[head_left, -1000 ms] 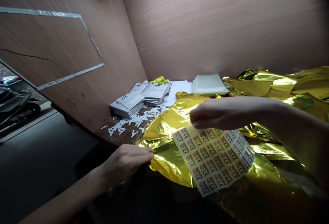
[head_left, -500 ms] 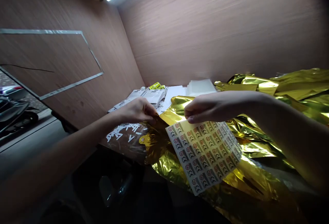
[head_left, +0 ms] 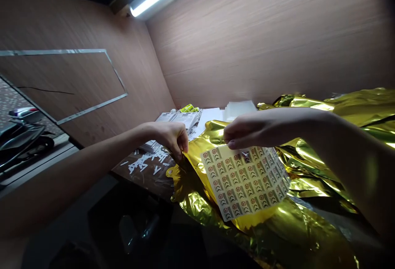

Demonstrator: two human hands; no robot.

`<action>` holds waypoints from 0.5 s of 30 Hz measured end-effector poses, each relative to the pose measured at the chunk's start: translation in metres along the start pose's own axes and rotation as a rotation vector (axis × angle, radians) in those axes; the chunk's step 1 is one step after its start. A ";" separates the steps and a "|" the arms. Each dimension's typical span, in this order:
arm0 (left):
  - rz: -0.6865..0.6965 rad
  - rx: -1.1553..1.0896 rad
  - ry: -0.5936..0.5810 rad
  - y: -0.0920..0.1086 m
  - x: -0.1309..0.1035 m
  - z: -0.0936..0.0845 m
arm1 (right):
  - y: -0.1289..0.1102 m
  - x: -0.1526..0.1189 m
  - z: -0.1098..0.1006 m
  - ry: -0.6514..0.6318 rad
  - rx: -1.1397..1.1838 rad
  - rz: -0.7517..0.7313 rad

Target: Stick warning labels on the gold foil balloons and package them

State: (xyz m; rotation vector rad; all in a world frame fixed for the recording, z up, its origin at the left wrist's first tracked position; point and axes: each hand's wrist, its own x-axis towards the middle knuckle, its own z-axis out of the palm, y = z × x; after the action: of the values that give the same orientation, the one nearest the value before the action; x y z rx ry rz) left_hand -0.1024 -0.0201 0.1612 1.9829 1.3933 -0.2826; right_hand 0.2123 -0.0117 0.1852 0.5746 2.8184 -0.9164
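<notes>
The sticker sheet (head_left: 247, 184), pale and printed with rows of small CE marks and red crossed circles, is tilted, its right side curving away. The gold foil (head_left: 267, 218), shiny and creased, spreads behind the sheet and past its left and lower edges, seemingly slack where shadow obscures it

My Left Hand (head_left: 173, 138) Pinched Downward, My Right Hand (head_left: 247, 129) Curled Level

My left forearm (head_left: 92, 164) sloped up from the lower left to a bent wrist (head_left: 148, 129), and the hand tipped down with thumb and fingers together. My right forearm (head_left: 348, 141) slanted in from the right, and that hand lay nearly level, fingers tucked, thumb along the underside.
</notes>
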 end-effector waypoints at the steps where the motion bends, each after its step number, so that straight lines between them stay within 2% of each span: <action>1: 0.010 -0.016 0.000 -0.001 0.000 0.001 | 0.000 -0.002 0.000 0.010 0.003 0.000; 8: 0.047 -0.004 0.061 -0.005 -0.001 0.000 | 0.006 -0.010 0.000 0.081 -0.017 0.062; 12: 0.102 -0.016 0.105 -0.006 0.001 -0.006 | 0.009 -0.013 -0.003 0.059 -0.038 0.060; 13: 0.125 -0.022 0.138 -0.004 0.002 -0.008 | 0.009 -0.014 -0.003 0.045 -0.034 0.051; 15: 0.197 -0.040 0.262 0.003 0.009 -0.014 | 0.007 -0.017 -0.003 0.134 -0.047 0.079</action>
State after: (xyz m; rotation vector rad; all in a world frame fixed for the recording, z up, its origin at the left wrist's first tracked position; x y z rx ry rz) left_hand -0.0994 -0.0049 0.1683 2.1624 1.3341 0.0977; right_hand 0.2310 -0.0104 0.1875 0.7622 2.9013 -0.8243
